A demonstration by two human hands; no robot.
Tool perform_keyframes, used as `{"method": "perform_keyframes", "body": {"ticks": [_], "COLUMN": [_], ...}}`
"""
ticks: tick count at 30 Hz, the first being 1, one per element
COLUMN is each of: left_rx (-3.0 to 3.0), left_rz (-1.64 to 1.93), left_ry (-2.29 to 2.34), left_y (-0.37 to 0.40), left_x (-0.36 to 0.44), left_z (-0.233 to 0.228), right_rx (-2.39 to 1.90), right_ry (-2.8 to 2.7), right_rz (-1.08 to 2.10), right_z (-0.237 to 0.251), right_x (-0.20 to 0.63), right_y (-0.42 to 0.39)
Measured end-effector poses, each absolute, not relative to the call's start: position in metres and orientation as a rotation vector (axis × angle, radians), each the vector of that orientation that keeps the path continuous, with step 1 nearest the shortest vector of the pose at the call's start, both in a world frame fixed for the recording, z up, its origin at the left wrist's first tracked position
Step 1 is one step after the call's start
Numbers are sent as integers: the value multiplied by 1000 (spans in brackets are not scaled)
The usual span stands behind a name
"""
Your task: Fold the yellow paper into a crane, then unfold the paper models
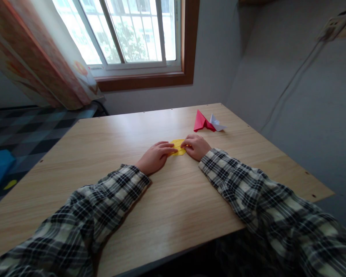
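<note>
A small piece of folded yellow paper [178,147] lies flat near the middle of the wooden table. My left hand [157,154] rests over its left edge, fingers stretched out and pressing on the paper. From the other side, my right hand [196,146] has its fingers curled in a pinch at the paper's right edge. Both hands cover parts of the paper, so its full outline is hidden. Farther back stand a folded red paper shape [202,121] and, touching or just beside it, a folded white paper shape [217,124].
The wooden table [127,134] reaches a wall behind and to the right. Beyond it is a window [132,34] with a floral curtain [46,50] at left. A checkered bed surface [25,127] holds a blue object [0,165]. A cable [291,80] runs down the right wall.
</note>
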State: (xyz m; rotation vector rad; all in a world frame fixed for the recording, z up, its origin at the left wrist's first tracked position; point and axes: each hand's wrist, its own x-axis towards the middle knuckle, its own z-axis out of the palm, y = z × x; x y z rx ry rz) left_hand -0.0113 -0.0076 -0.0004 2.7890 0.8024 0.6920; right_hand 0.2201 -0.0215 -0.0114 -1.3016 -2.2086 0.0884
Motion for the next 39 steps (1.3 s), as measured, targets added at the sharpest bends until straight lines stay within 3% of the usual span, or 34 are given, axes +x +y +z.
{"method": "perform_keyframes", "body": {"ticks": [19, 39], "left_rx": [2812, 2796], "left_rz": [700, 703], "left_ry": [762, 812], "left_y": [-7, -9], "left_x": [-11, -10], "left_z": [0, 1], "right_rx": [-1151, -1547], "right_ry": [-2295, -2159], "right_rz": [57, -38], "right_z": [-10, 2], "right_x": [217, 215], "right_y": [-26, -32]}}
